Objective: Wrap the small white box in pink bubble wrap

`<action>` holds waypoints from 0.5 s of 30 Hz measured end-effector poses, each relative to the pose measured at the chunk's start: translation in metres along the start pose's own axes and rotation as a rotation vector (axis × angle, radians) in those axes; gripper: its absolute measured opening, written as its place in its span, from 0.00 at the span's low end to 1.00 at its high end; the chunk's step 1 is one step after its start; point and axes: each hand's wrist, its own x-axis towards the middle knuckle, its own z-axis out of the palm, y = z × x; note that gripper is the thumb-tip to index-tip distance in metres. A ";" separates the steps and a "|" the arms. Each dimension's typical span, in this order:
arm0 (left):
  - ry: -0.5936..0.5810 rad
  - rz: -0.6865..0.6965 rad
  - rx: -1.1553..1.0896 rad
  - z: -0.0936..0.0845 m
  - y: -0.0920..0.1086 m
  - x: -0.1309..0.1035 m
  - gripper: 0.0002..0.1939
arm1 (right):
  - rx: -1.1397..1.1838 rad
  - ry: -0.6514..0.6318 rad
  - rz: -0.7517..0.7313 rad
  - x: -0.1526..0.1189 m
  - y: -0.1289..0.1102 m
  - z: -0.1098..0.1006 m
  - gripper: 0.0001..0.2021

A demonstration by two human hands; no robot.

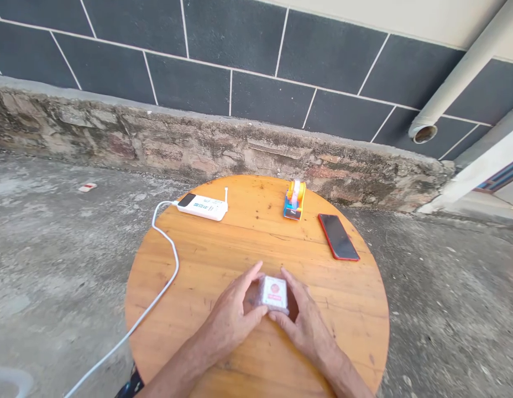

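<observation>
In the head view, the left hand (229,312) and the right hand (304,320) held a small box (275,293) between them, with thumbs at its near edge and the other fingers curved about its sides. The box was over the near half of a round wooden table (190,298) (whether it touched the wood, I could not tell). Farther away, at left, lay a white power bank (203,207) with a white cable (177,260). An orange and blue tape dispenser (299,209) stood near the far edge, and to its right lay a phone (338,237) with red border.
</observation>
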 end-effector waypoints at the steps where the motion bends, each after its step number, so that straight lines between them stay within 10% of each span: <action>1: 0.000 0.005 0.006 0.000 -0.001 0.000 0.37 | -0.004 0.000 -0.008 0.000 0.001 0.000 0.34; 15: 0.005 0.036 0.066 0.004 0.004 -0.003 0.39 | -0.024 0.000 -0.054 0.000 -0.002 -0.002 0.37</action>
